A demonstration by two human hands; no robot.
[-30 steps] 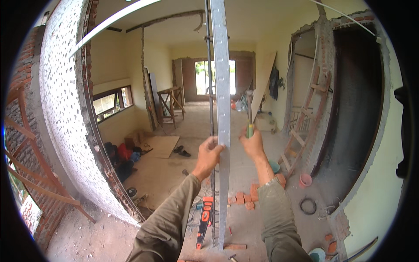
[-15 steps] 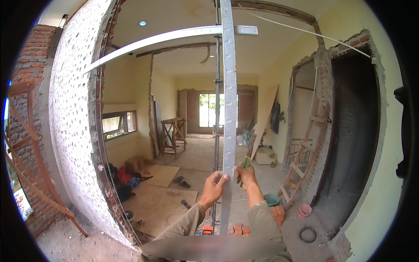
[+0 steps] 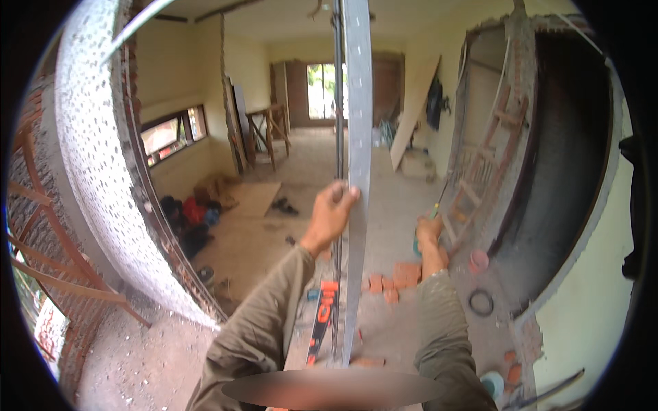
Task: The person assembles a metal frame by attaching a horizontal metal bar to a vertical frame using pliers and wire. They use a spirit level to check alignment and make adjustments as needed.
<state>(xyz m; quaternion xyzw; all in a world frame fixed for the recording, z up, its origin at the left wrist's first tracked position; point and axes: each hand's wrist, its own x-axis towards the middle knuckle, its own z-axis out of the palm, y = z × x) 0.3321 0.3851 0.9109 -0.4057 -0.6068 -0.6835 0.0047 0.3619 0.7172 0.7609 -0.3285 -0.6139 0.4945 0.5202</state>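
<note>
A long grey metal strip (image 3: 359,123), with small slots along it, stands upright in front of me. My left hand (image 3: 330,216) is closed at its left edge, thumb against the metal. Thin dark steel bars (image 3: 338,82) run upright just left of the strip, passing by the same hand. Out to the right, apart from the strip, my right hand (image 3: 430,233) is closed round a slim tool (image 3: 436,208) with a green-yellow handle. Its thin dark shaft points up and away; blur hides its exact kind.
An orange-and-black spirit level (image 3: 322,312) and red bricks (image 3: 394,279) are on the floor below. A wooden ladder (image 3: 480,185) leans at the right, near a pink bucket (image 3: 478,261) and a black coil (image 3: 481,302). A speckled white wall (image 3: 96,157) stands left.
My view has tilted down. My right hand has moved away from the strip to the right with the tool, while my left hand stays on the strip.
</note>
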